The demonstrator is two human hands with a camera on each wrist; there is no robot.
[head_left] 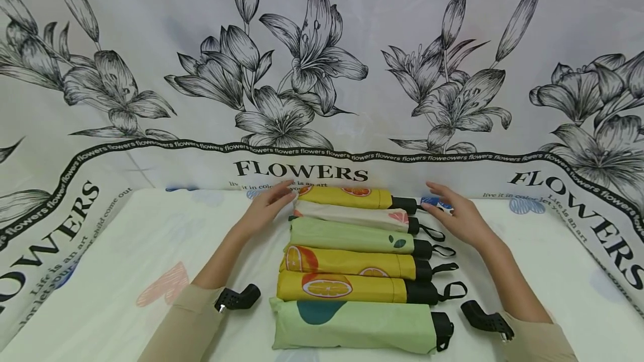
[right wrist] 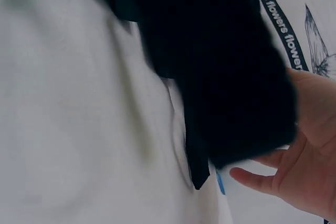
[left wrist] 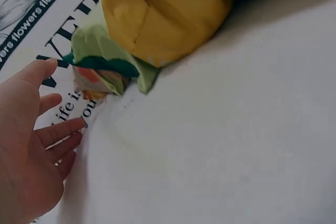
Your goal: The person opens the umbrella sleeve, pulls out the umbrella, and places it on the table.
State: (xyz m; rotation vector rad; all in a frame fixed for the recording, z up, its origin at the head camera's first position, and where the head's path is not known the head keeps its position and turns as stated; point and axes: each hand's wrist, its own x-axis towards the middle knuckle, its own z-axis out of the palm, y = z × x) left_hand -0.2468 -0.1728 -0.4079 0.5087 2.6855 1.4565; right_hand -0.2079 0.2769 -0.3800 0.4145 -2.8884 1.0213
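Note:
Several folded umbrellas lie side by side in a stack-like row, black handles to the right. Farthest is a yellow umbrella with orange slices, then a cream umbrella and a light green umbrella. Two more yellow umbrellas with orange prints follow, and a wider light green umbrella lies nearest me. At the left end of the farthest yellow one is my left hand, fingers extended. My right hand stands beside its handle, fingers spread and holding nothing. In the right wrist view a dark handle partly covers that hand.
The umbrellas lie on a white cloth with heart prints. Behind them rises a white curtain with black flower drawings and lettering. Wrist straps stick out past the handles on the right. Black camera mounts sit at both wrists.

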